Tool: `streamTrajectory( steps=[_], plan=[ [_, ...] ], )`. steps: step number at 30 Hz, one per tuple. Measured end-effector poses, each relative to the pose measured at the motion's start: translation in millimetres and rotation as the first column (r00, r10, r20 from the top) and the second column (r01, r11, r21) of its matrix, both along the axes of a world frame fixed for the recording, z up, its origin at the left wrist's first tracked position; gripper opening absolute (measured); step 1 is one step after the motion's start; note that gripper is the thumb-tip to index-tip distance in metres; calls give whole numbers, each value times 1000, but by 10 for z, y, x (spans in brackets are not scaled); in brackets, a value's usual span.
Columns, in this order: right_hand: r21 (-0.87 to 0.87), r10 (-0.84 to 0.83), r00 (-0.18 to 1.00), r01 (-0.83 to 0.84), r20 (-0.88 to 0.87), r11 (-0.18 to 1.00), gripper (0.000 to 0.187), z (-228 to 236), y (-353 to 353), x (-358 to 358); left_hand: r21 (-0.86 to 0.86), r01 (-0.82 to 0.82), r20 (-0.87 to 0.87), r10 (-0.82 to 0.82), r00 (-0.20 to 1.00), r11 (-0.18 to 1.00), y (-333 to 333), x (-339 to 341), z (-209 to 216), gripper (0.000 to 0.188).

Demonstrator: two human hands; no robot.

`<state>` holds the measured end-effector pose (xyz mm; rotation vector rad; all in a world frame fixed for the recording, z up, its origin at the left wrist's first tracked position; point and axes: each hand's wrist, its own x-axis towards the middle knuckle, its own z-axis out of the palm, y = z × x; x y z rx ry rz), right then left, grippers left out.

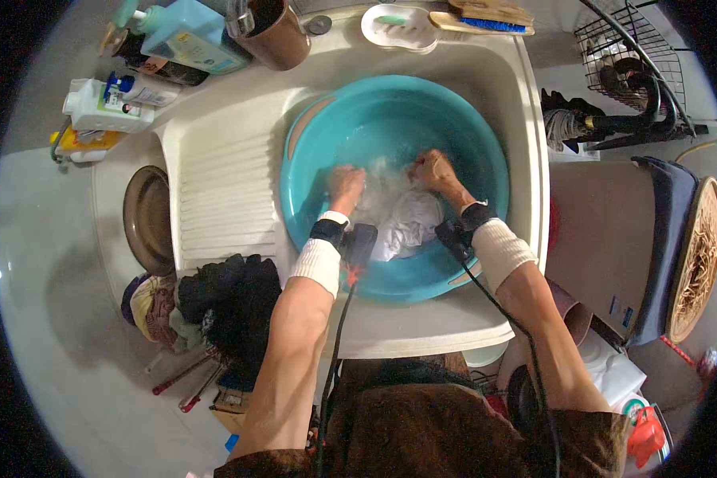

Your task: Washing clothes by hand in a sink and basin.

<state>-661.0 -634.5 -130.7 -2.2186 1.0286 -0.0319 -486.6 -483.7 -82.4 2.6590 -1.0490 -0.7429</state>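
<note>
The sink (pixel 406 344), pale and broad, is the work area. In it stands a round teal basin (pixel 296 217) holding water, cloudy and disturbed toward the middle. Beside the basin, the sink's ribbed washboard (pixel 225 187) bears no cloth, so I record nothing set aside there. A dark cloth heap (pixel 233 319) lies at the left near edge, outside the basin; whether it belongs to this work I cannot determine.

The white cloth (pixel 413 219) is inside the basin, bunched and wet, its near part rising in folds and its far part lost in the churned water. My right hand (pixel 436 170) and left hand (pixel 346 190) are both in the basin, apart from each other, fingers curled, at either side of the churned patch. Blur and water prevent my confirming whether either one is clamped on cloth.

Assessment: the wetting is done, and the washing appears in progress. Wringing and lifting out are outstanding. I cannot certify how clean the cloth is. The soap dish (pixel 417 37) and the blue-bristled brush (pixel 494 26) sit on the far ledge, neither in use.
</note>
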Motion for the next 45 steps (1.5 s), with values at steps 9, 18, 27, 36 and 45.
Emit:
streamTrajectory(
  steps=[9,18,27,36,45],
  plan=[
    [374,-268,944,183,190,909,32,1915,-227,-401,-245,-864,-962,0,273,440,95,85,1548,18],
    [92,191,974,-180,-123,979,28,2087,98,-876,-363,-805,-932,-166,323,469,509,222,2422,21],
    [-13,241,945,-244,220,970,44,1772,966,-232,-354,-646,-934,-215,287,676,743,-183,3034,14],
    [-166,267,918,-226,292,960,23,1736,866,-189,-430,-200,-548,-78,833,881,989,104,3185,29],
    [-248,300,881,-218,367,944,21,2303,591,-354,-402,-394,-850,-176,497,826,1035,48,3500,20]
  ],
)
